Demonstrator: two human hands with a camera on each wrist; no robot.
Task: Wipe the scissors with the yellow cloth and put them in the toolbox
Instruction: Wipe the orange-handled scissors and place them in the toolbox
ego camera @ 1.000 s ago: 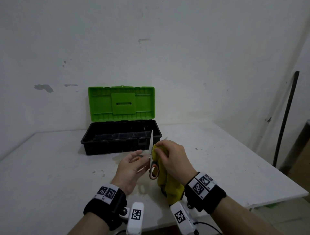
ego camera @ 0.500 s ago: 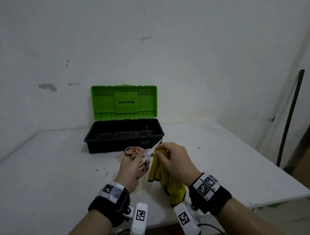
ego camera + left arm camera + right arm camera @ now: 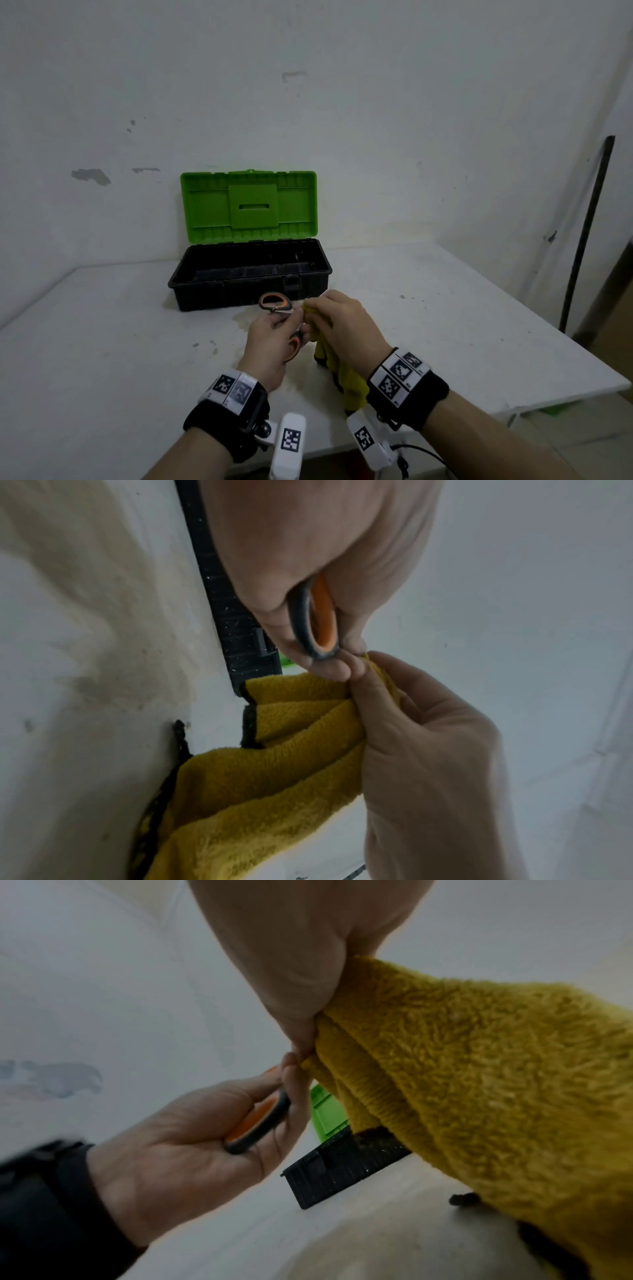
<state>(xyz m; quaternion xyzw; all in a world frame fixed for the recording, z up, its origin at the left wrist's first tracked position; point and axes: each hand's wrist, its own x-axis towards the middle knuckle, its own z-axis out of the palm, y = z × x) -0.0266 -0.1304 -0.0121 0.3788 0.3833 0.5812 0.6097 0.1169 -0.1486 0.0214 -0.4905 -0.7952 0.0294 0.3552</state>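
Scissors (image 3: pixel 279 313) turned in the left hand (image 3: pixel 270 346): one second earlier the blade pointed up toward the toolbox; now one handle loop stands above the fingers and the other lies in the palm. The right hand (image 3: pixel 346 329), with the cloth (image 3: pixel 346 380), has closed in until its fingertips touch the left hand's, hiding the blades.

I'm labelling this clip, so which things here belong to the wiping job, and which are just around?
Part of the job:
- orange-and-grey-handled scissors, gripped by the left hand
- fluffy yellow cloth, pinched by the right hand
- black plastic toolbox with open green lid

Just there:
- white table
- dark pole against the wall
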